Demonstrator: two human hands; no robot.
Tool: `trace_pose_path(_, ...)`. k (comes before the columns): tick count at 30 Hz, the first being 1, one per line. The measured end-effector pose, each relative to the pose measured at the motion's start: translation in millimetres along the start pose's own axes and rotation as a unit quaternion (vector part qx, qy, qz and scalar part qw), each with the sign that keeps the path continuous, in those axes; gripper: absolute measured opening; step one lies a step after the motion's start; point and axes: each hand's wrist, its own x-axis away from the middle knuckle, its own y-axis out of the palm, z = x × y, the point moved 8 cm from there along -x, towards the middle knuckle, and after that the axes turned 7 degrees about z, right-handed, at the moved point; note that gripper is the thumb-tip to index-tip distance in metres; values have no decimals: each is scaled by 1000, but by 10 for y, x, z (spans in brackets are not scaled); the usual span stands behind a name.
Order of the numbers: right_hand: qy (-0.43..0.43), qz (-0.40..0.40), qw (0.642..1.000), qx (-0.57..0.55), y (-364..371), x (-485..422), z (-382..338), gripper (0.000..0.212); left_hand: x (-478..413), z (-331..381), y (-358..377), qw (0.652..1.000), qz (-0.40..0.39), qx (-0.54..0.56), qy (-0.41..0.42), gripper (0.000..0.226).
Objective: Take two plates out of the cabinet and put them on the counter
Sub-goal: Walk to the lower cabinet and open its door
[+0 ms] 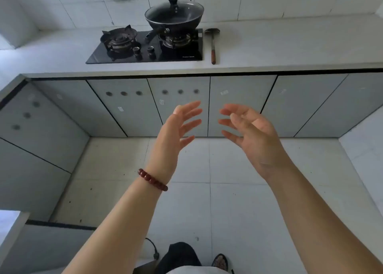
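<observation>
My left hand (176, 132) and my right hand (250, 132) are both raised in front of me, palms facing each other, fingers spread, holding nothing. They hover in front of the grey base cabinet doors (238, 106) under the white counter (290, 45). All the cabinet doors are closed, so no plates are visible. A red bead bracelet (152, 179) sits on my left wrist.
A black two-burner gas hob (145, 50) is set in the counter, with a lidded black wok (174, 14) on its right burner. A spatula with a wooden handle (212, 43) lies right of the hob. White tiled floor (207, 201) lies below; more cabinets run along the left.
</observation>
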Motion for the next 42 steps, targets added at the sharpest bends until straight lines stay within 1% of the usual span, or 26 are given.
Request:
trace_pose_path(3, 13, 22, 1000, -6, -146, -71, 83, 28, -139, -113, 146, 1000, -20, -3, -19, 48)
trace_pose_path(9, 17, 87, 996, 31, -426, -339, 129, 28, -581, -200, 511, 995, -95, -23, -27, 49)
trace_pose_path(13, 10, 132, 990, 36, -596, -506, 71, 28, -871, -181, 762, 987, -156, -28, -10, 51)
trace_pose_path(18, 0, 191, 980, 46, -829, -676, -2, 25, -1196, -211, 1072, 977, -209, -50, 4, 40)
trace_pose_path(22, -6, 247, 968, 47, -1118, -648, -54, 24, -1289, -228, 1446, 963, -267, -42, 8, 43)
trace_pose_path(29, -20, 340, 940, 37, -1882, -308, -231, 19, -1088, -286, 2415, 931, -361, -49, 11, 54)
trace_pose_path(32, -26, 366, 929, 39, -2270, -113, -341, 16, -934, -330, 2880, 919, -392, -47, 9, 51)
trace_pose_path(36, -36, 393, 917, 48, -2827, 151, -522, 15, -705, -373, 3534, 910, -413, -41, 10, 44)
trace_pose_path(42, -63, 444, 892, 52, -3812, 631, -845, 15, -306, -439, 4581, 894, -446, -32, 14, 42)
